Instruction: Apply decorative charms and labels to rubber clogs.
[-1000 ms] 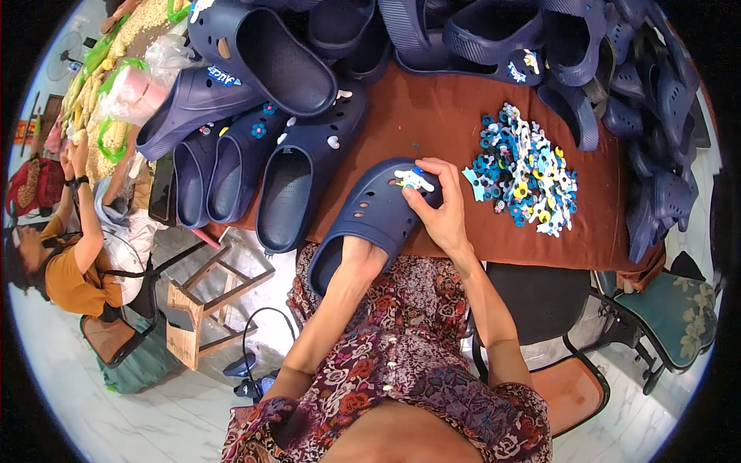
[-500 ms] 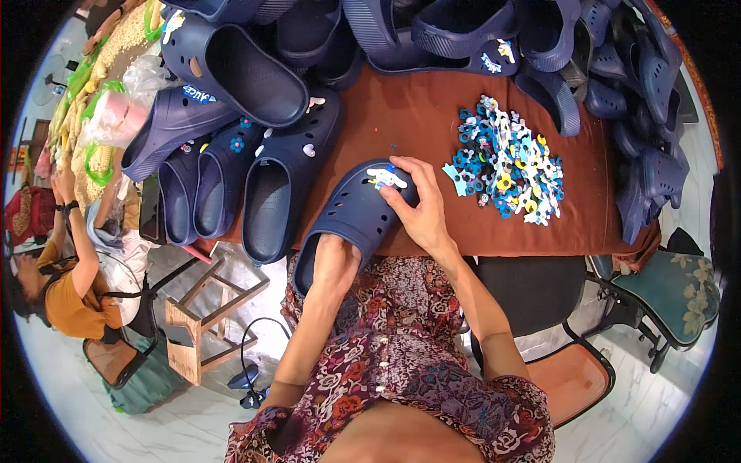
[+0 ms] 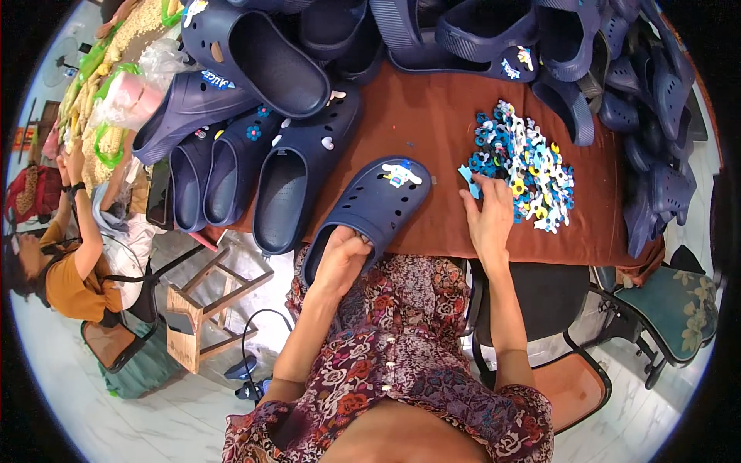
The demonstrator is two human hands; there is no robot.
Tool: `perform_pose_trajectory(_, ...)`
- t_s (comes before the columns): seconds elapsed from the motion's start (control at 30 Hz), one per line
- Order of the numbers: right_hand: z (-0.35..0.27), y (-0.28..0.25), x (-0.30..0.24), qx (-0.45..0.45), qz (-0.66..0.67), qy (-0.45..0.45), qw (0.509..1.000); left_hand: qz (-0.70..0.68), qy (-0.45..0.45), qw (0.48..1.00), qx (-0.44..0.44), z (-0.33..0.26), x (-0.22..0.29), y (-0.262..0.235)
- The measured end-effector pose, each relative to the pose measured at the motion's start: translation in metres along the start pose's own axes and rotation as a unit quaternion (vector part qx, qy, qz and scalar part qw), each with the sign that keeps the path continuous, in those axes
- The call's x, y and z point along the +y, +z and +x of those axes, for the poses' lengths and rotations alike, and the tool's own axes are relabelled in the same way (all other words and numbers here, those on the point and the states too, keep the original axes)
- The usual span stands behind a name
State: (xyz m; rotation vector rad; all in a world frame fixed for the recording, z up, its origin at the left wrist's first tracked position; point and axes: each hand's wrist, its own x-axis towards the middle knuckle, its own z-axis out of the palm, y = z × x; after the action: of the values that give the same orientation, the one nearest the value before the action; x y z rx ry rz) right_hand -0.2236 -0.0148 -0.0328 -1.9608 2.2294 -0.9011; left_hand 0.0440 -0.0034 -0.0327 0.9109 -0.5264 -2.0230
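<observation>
A navy foam clog (image 3: 370,202) lies on the brown cloth in front of me, toe pointing away. On its toe sits a white cartoon charm (image 3: 401,174) with a bit of yellow and blue. My left hand (image 3: 345,258) grips the clog at its foot opening, its fingertips partly hidden inside. At the left edge of a heap of small shoe charms (image 3: 525,174), blue, white, black and yellow, my right hand (image 3: 490,212) pinches a light blue star-shaped charm (image 3: 469,182) between thumb and fingers.
Navy clogs, some with charms, are stacked at left (image 3: 282,193), along the back (image 3: 478,35) and at right (image 3: 656,177) of the brown cloth-covered table (image 3: 440,224). A wooden stool (image 3: 184,339) and a person in an orange top (image 3: 81,282) are at left. Chairs (image 3: 664,309) stand at right.
My right hand has left the charm on the clog's toe and moved right to the heap. My left hand has drawn back from inside the clog to its opening. The view has shifted slightly.
</observation>
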Motion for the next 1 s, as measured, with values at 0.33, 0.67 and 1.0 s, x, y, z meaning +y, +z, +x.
perform_pose_trajectory(0.33, 0.005, -0.001, 0.007, -0.007, -0.036, -0.024, 0.999, 0.073, 0.009, 0.996, 0.05, 0.001, 0.004, 0.027)
perform_pose_trajectory(0.67, 0.004, -0.013, -0.04, -0.217, 0.377, 0.044, 0.899, 0.091, 0.001, 0.993, 0.07, 0.006, 0.002, 0.028)
perform_pose_trajectory(1.0, 0.009, -0.009, -0.069, -0.209, 0.309, -0.091, 0.923, 0.068, -0.034, 0.989, 0.125, 0.0, 0.009, 0.042)
